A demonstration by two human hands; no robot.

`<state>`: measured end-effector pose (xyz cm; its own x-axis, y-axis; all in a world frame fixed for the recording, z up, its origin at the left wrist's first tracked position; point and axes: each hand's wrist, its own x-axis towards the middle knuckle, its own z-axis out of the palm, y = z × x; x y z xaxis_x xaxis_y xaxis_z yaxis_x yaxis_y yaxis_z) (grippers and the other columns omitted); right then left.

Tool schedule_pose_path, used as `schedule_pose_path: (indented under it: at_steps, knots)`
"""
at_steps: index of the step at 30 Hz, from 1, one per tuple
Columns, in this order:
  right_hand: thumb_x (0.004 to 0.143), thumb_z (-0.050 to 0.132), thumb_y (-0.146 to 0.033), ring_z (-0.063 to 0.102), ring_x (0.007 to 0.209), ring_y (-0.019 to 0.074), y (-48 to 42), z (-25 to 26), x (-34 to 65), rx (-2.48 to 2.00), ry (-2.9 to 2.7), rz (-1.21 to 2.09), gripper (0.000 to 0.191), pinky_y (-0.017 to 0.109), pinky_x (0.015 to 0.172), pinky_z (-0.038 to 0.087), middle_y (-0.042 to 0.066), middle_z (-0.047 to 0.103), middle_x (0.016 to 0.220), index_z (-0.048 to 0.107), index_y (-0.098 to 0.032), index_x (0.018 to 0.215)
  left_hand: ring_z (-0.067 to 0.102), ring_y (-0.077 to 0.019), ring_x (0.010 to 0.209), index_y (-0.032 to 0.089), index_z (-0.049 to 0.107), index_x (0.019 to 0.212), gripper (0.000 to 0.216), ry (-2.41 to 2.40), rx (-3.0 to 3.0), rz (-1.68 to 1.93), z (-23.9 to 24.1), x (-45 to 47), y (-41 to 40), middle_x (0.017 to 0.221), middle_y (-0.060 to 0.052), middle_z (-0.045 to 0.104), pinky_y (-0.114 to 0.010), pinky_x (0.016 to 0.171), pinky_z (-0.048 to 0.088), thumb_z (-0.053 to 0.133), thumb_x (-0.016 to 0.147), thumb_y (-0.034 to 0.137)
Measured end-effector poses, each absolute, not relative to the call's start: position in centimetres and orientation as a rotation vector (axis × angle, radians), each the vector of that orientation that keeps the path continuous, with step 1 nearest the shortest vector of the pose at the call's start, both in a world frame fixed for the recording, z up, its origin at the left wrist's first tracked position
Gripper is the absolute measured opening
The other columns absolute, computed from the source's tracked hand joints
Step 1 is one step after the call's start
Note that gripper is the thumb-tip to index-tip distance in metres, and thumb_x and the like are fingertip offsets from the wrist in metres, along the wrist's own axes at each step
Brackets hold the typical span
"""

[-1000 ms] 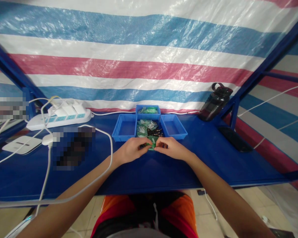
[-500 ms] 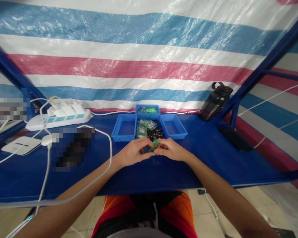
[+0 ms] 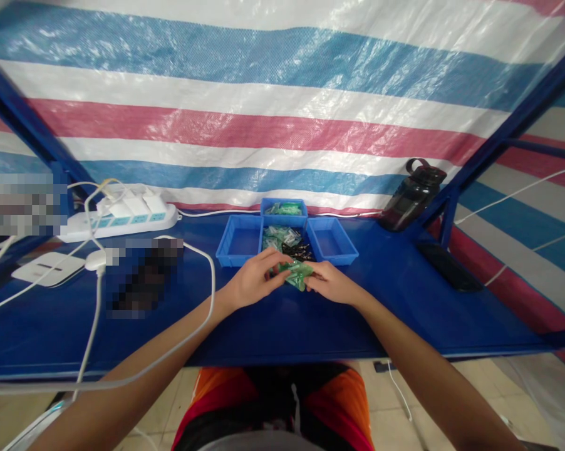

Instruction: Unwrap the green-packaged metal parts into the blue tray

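Observation:
Between my two hands is a small green plastic bag (image 3: 297, 274), spread out above the near side of the bins. My left hand (image 3: 259, 277) pinches its left side between thumb and fingers. On the other side, my right hand (image 3: 332, 282) grips the bag's right edge. Whether anything is inside the bag, I cannot make out. Just beyond my hands lie clear greenish bags (image 3: 280, 237) and a heap of small dark thin pieces (image 3: 299, 252). Behind them, a blue bin (image 3: 284, 202) holds more green bags (image 3: 287, 209).
Blue bins stand at left (image 3: 240, 241) and right (image 3: 333, 241). A power strip (image 3: 123, 219) with plugs and white cables (image 3: 212, 269) occupies the left; one cable loops over my left forearm. A dark bottle (image 3: 411, 195) and a black phone-like slab (image 3: 449, 266) are at right.
The green bag, earlier bunched between my fingertips, is now spread wider. My hands have moved slightly apart. The view has shifted a little.

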<state>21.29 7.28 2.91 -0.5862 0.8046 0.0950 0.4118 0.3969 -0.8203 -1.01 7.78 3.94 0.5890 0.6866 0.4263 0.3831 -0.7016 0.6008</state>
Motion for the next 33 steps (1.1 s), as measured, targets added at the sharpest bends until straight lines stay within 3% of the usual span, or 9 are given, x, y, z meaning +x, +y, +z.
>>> schedule_pose_path:
  at_steps: [3,7,10,13,18,21,25,30,33]
  knots:
    - [0.082,0.045,-0.01,0.057,0.061,0.0115,7.4,2.8,21.3,-1.028,-2.174,1.116,0.014,0.021,0.057,0.042,0.0,0.061,0.068,0.057,-0.015,0.08,0.057,-0.0113,0.072,0.017,0.056,0.101,0.019,0.957,2.243,0.956,3.7,-1.1,8.2,0.093,-0.004,0.058,-0.021,0.062,0.048,0.053,0.088,0.03]
    - [0.084,0.045,-0.012,0.057,0.06,0.0114,7.5,2.8,21.3,-1.018,-2.236,1.132,0.013,0.021,0.056,0.042,0.001,0.062,0.068,0.056,-0.015,0.077,0.053,-0.0088,0.062,0.017,0.05,0.083,0.013,0.961,2.176,0.817,3.8,-1.3,8.3,0.072,0.003,0.054,-0.018,0.055,0.042,0.054,0.087,0.029]
    - [0.084,0.047,-0.014,0.057,0.059,0.0111,7.5,2.8,21.4,-1.039,-2.285,1.145,0.01,0.02,0.055,0.041,0.0,0.063,0.067,0.055,-0.015,0.077,0.048,-0.0075,0.055,0.018,0.047,0.083,0.012,0.916,2.169,0.674,3.8,-1.3,8.2,0.063,0.006,0.05,-0.017,0.052,0.037,0.052,0.087,0.028]
    - [0.083,0.048,-0.012,0.055,0.055,0.0106,7.5,2.7,21.4,-1.061,-2.297,1.114,0.009,0.02,0.054,0.039,-0.003,0.06,0.062,0.053,-0.016,0.089,0.046,-0.0079,0.055,0.018,0.048,0.084,0.01,0.849,2.225,0.581,3.9,-1.3,8.1,0.063,0.006,0.049,-0.018,0.052,0.035,0.051,0.087,0.027]
    - [0.084,0.043,-0.009,0.056,0.054,0.0105,7.2,2.8,21.2,-1.082,-2.184,1.166,0.03,0.021,0.057,0.041,-0.008,0.054,0.059,0.039,-0.019,0.112,0.048,-0.0082,0.054,0.017,0.052,0.078,0.012,0.814,2.299,0.524,4.3,-1.5,8.2,0.062,0.005,0.05,-0.018,0.052,0.035,0.053,0.086,0.025]
    - [0.085,0.043,-0.011,0.055,0.054,0.0105,7.1,2.9,21.3,-1.101,-2.116,1.176,0.033,0.021,0.057,0.041,-0.007,0.055,0.058,0.035,-0.019,0.116,0.055,-0.0096,0.06,0.017,0.056,0.087,0.011,0.754,2.27,0.491,4.4,-1.9,8.3,0.07,0.002,0.056,-0.018,0.056,0.041,0.06,0.081,0.025]
    - [0.086,0.043,-0.013,0.054,0.053,0.0101,7.2,2.9,21.5,-1.131,-2.059,1.215,0.036,0.02,0.054,0.039,-0.007,0.055,0.058,0.033,-0.019,0.12,0.059,-0.0106,0.067,0.019,0.056,0.114,0.041,0.662,2.264,0.489,4.2,-2.1,8.5,0.093,-0.003,0.062,-0.02,0.062,0.046,0.067,0.074,0.021]
    - [0.087,0.045,-0.017,0.054,0.052,0.0104,7.5,2.5,21.7,-1.124,-2.03,1.313,0.032,0.019,0.05,0.039,-0.006,0.056,0.059,0.037,-0.02,0.118,0.059,-0.0119,0.063,0.019,0.057,0.12,0.048,0.716,2.273,0.476,3.9,-2.0,8.6,0.079,-0.001,0.064,-0.02,0.06,0.045,0.07,0.075,0.028]
    - [0.087,0.049,-0.021,0.057,0.056,0.0109,7.6,2.4,21.7,-1.097,-2.049,1.392,0.033,0.02,0.051,0.041,-0.001,0.063,0.072,0.038,-0.019,0.118,0.059,-0.0122,0.06,0.018,0.058,0.122,0.05,0.743,2.275,0.466,3.8,-2.0,8.5,0.071,0.001,0.063,-0.019,0.058,0.043,0.07,0.075,0.031]
